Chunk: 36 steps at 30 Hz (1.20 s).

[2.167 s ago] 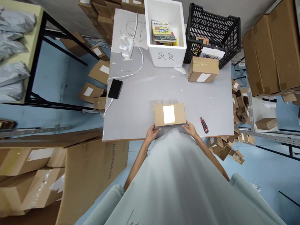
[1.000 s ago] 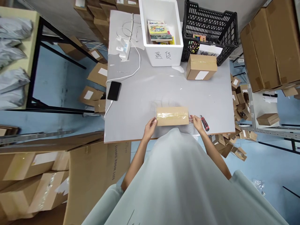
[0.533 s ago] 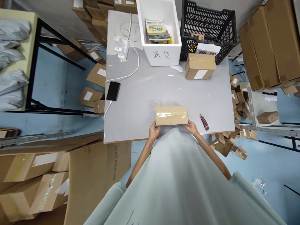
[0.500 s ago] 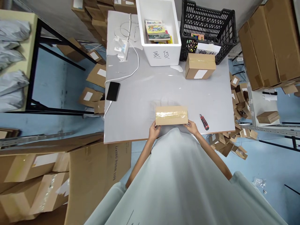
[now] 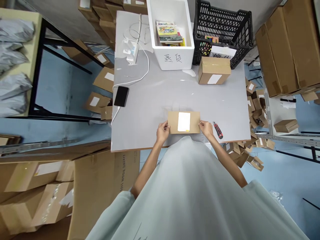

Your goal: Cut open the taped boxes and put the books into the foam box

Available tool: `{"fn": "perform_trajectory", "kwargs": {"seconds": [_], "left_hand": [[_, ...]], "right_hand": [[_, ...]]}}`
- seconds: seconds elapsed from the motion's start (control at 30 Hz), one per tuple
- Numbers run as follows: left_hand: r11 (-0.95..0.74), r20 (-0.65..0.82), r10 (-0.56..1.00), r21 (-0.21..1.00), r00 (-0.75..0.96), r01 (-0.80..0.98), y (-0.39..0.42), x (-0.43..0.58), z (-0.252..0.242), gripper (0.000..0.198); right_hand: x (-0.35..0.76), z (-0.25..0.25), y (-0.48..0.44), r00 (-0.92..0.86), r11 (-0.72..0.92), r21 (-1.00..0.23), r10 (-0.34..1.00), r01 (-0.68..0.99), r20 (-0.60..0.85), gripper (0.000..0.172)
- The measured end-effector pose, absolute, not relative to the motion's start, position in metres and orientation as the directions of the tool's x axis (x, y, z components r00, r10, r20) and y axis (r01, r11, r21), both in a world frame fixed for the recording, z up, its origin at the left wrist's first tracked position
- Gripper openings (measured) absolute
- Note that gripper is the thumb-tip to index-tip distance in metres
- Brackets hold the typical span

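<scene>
Cardboard box [image 5: 183, 122], white label up, held at both ends near the grey tabletop's [image 5: 155, 100] front edge.
Your left hand [image 5: 163, 130] and right hand [image 5: 206, 127] clasp its short sides. So close to the edge, a slack grip could tip it off, and the utility knife [image 5: 217, 130] just beside your right hand could nick you. Small cartons [image 5: 256, 106] litter the blue floor [image 5: 60, 83] around you.
</scene>
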<state>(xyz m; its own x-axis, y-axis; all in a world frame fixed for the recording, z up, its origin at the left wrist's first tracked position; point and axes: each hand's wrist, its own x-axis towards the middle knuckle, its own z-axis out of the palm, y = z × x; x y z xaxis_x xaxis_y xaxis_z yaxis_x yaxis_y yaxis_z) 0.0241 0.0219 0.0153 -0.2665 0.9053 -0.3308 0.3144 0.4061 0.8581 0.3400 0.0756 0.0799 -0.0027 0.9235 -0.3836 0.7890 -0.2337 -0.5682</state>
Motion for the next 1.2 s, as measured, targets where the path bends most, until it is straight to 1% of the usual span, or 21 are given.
{"fn": "perform_trajectory", "kwargs": {"seconds": [0.1, 0.2, 0.27, 0.37, 0.43, 0.53, 0.63, 0.8, 0.93, 1.0, 1.13, 1.2], "left_hand": [[0.433, -0.352, 0.891, 0.848, -0.285, 0.305, 0.032, 0.021, 0.01, 0.043], [0.449, -0.384, 0.883, 0.86, -0.271, 0.244, 0.027, 0.02, 0.006, 0.047], [0.471, -0.435, 0.875, 0.864, -0.212, 0.175, 0.015, 0.021, 0.005, 0.056], [0.528, -0.52, 0.848, 0.845, -0.102, 0.082, -0.007, 0.023, 0.003, 0.069], [0.563, -0.559, 0.826, 0.825, -0.068, 0.057, -0.019, 0.025, 0.003, 0.075], [0.573, -0.569, 0.819, 0.816, -0.077, 0.072, -0.028, 0.027, 0.003, 0.078], [0.553, -0.544, 0.833, 0.821, -0.097, 0.139, -0.027, 0.027, 0.007, 0.069], [0.507, -0.479, 0.861, 0.837, -0.174, 0.206, -0.016, 0.021, 0.024, 0.057], [0.437, -0.383, 0.887, 0.877, -0.258, 0.201, -0.004, 0.016, 0.045, 0.057], [0.41, -0.347, 0.891, 0.892, -0.291, 0.191, 0.004, 0.015, 0.053, 0.053], [0.427, -0.35, 0.871, 0.887, -0.346, 0.178, 0.015, 0.018, 0.059, 0.039], [0.437, -0.359, 0.862, 0.884, -0.358, 0.166, 0.018, 0.02, 0.056, 0.036]], "right_hand": [[0.345, 0.07, 0.085, -0.019, -0.244, -0.574, 0.911, 0.781, -0.413, 0.024], [0.355, 0.058, 0.081, -0.037, -0.296, -0.678, 0.902, 0.673, -0.43, 0.03], [0.364, 0.05, 0.069, -0.037, -0.372, -0.742, 0.882, 0.557, -0.47, 0.044], [0.373, 0.04, 0.044, -0.078, -0.463, -0.775, 0.836, 0.43, -0.543, 0.067], [0.374, 0.036, 0.027, -0.13, -0.477, -0.787, 0.818, 0.39, -0.56, 0.074], [0.371, 0.034, 0.009, -0.189, -0.454, -0.813, 0.819, 0.366, -0.542, 0.069], [0.365, 0.035, 0.003, -0.197, -0.415, -0.828, 0.837, 0.377, -0.51, 0.063], [0.365, 0.047, 0.015, -0.1, -0.38, -0.832, 0.886, 0.405, -0.453, 0.062], [0.368, 0.059, 0.038, -0.1, -0.287, -0.894, 0.936, 0.343, -0.338, 0.063], [0.368, 0.061, 0.049, -0.083, -0.259, -0.908, 0.95, 0.329, -0.301, 0.061], [0.364, 0.055, 0.063, -0.023, -0.28, -0.891, 0.951, 0.359, -0.308, 0.051], [0.362, 0.051, 0.067, -0.001, -0.294, -0.88, 0.948, 0.373, -0.317, 0.048]]}}
